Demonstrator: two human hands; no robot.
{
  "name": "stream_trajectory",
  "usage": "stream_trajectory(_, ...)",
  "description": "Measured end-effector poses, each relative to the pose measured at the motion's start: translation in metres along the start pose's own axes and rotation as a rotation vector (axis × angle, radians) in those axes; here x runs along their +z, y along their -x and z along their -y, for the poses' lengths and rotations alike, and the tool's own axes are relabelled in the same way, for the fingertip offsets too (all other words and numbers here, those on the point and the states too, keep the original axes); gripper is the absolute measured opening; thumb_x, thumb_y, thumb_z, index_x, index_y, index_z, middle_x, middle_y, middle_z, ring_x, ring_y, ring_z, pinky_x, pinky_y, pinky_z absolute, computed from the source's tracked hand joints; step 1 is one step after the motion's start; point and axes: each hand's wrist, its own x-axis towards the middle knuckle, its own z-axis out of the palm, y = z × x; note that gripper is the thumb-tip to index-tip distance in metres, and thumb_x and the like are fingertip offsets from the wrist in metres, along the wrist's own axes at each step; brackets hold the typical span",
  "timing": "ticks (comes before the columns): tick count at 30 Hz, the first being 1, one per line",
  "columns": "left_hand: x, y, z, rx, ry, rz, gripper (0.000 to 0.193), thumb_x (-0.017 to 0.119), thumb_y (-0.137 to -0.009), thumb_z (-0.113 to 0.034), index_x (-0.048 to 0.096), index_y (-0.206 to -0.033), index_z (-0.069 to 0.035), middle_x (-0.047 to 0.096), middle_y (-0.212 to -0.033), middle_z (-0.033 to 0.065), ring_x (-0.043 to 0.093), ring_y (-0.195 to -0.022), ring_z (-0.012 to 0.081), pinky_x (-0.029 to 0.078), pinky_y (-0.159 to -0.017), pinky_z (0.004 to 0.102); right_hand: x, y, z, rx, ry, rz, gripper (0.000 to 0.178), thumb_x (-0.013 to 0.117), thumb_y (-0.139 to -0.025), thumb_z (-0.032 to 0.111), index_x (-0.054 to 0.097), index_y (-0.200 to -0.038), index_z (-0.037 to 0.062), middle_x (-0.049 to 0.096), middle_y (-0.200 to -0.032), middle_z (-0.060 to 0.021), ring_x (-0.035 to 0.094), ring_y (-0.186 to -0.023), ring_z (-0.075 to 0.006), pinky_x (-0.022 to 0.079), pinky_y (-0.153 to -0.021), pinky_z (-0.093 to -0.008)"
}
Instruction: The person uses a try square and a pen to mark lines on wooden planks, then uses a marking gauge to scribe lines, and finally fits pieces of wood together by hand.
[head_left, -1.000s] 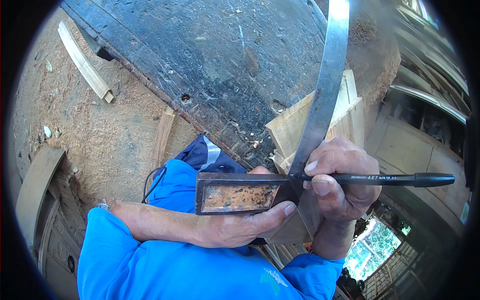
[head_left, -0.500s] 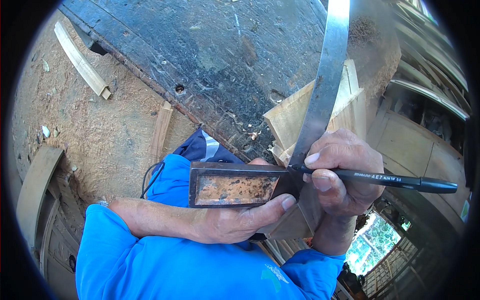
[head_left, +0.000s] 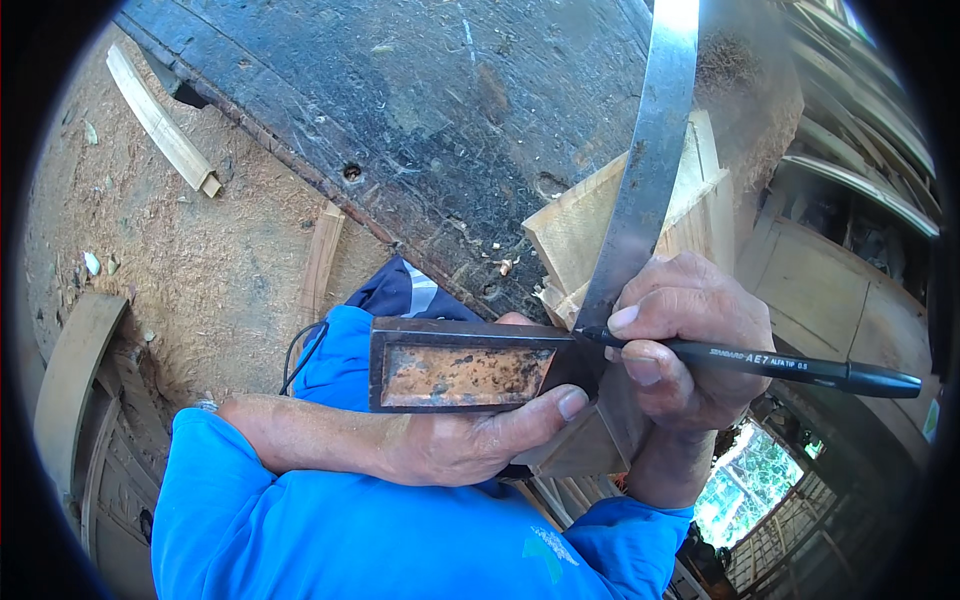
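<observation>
My left hand (head_left: 470, 440) grips the dark-framed wooden stock of a try square (head_left: 465, 372), its thumb lying along the lower edge and its other fingers mostly hidden beneath. From the stock a long steel blade (head_left: 640, 190) runs away from me toward the top of the view. It lies across a pale wooden piece (head_left: 575, 225). A black pen (head_left: 770, 362) is pinched between the thumb and fingers of my right hand (head_left: 695, 335). The pen's tip end meets the corner where blade and stock join.
A dark, worn workbench (head_left: 400, 100) fills the upper middle, with wood shavings (head_left: 505, 267) near its edge. Sawdust covers the ground (head_left: 200, 260) at left, where a pale wooden strip (head_left: 160, 120) lies. Timber pieces (head_left: 860, 110) are stacked at the far right.
The square's stock has shifted very slightly to the left, and the pen's back end has dipped a little. Both hands keep their grips.
</observation>
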Motion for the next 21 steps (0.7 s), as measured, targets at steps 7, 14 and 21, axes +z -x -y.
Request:
stream_trajectory(7,0.003,-0.004,-0.008,-0.006,-0.004,-0.033,0.035,0.067,-0.09,-0.002,0.06,-0.123,-0.012,0.059,-0.092,0.0136,0.06,-0.075,0.0271,0.048,-0.061,0.0397,0.0,-0.001,0.002,0.014,0.022,0.003,0.016,0.079,-0.076,0.007,0.067,-0.084,-0.0018,0.067,-0.071,-0.0129,0.067,-0.059,-0.0234,0.053,-0.052,-0.0316)
stream_trajectory(14,0.008,-0.003,-0.008,-0.046,0.009,-0.051,0.036,0.067,-0.089,0.0,0.061,-0.123,-0.011,0.06,-0.09,0.0133,0.06,-0.074,0.0284,0.047,-0.06,0.0412,-0.001,-0.003,0.0,-0.029,0.031,0.022,0.017,0.079,-0.076,0.006,0.067,-0.085,-0.0028,0.067,-0.071,-0.0134,0.067,-0.059,-0.0235,0.053,-0.052,-0.0316)
stream_trajectory(21,-0.001,0.004,-0.001,-0.067,-0.004,0.02,0.049,0.069,-0.083,0.004,0.061,-0.129,-0.012,0.066,-0.101,0.0174,0.066,-0.084,0.0325,0.053,-0.071,0.0434,-0.002,-0.004,0.002,-0.031,0.057,0.043,0.017,0.079,-0.074,0.005,0.068,-0.083,-0.003,0.066,-0.071,-0.013,0.066,-0.06,-0.0243,0.053,-0.052,-0.0317)
